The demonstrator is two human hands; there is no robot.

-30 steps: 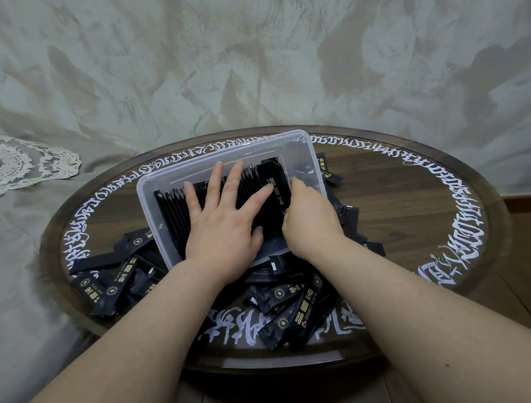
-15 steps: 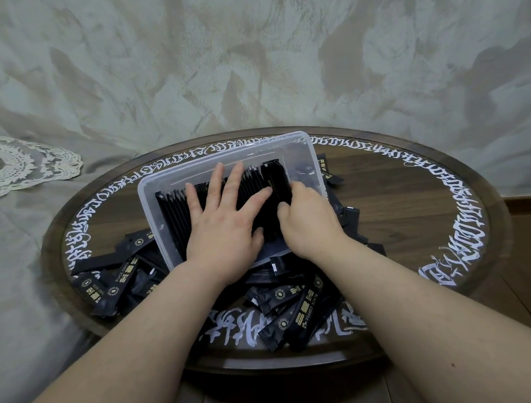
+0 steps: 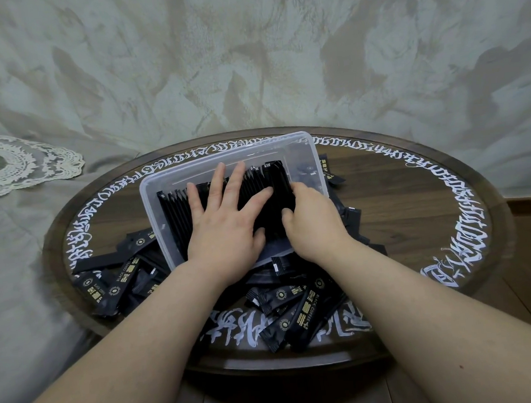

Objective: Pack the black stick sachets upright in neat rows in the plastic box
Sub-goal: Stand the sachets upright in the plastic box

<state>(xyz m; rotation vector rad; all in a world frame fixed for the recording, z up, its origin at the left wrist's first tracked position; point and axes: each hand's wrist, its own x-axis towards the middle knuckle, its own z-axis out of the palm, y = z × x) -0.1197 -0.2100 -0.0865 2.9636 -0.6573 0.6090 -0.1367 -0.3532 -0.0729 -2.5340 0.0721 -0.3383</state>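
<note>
On the round table point(image 3: 417, 208), a clear plastic box point(image 3: 149, 194) holds a row of black stick sachets point(image 3: 176, 214) standing on edge. Left hand point(image 3: 225, 226) lies flat on the row, fingers point(image 3: 218, 182) spread and straight. Right hand point(image 3: 315, 219) curls at the row's right end, seemingly pinching sachets there; its fingertips are hidden. Loose sachets point(image 3: 301, 313) lie near and left of the box. Step, judged: seating and squaring the row. Next calls for gathering more loose sachets while keeping the row from toppling.

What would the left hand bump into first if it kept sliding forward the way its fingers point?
Probably the far wall of the plastic box: the left hand lies flat on the packed sachets, fingers pointing there.
</note>
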